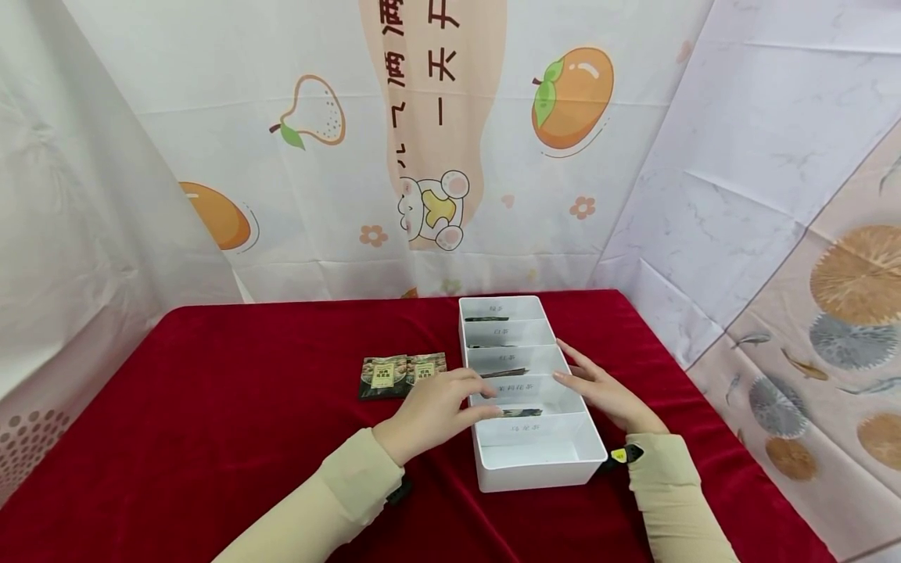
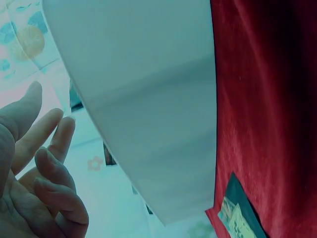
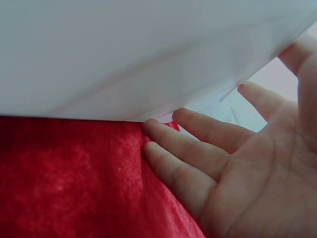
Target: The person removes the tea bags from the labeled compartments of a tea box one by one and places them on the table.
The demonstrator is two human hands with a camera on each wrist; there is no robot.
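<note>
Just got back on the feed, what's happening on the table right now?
A person has both hands at a long white divided box on the red tablecloth. The left hand reaches over the box's left wall near a dark packet in one compartment. The right hand rests open against the right wall. Several compartments hold dark packets; the nearest looks empty. Two more packets lie on the cloth to the left of the box.
</note>
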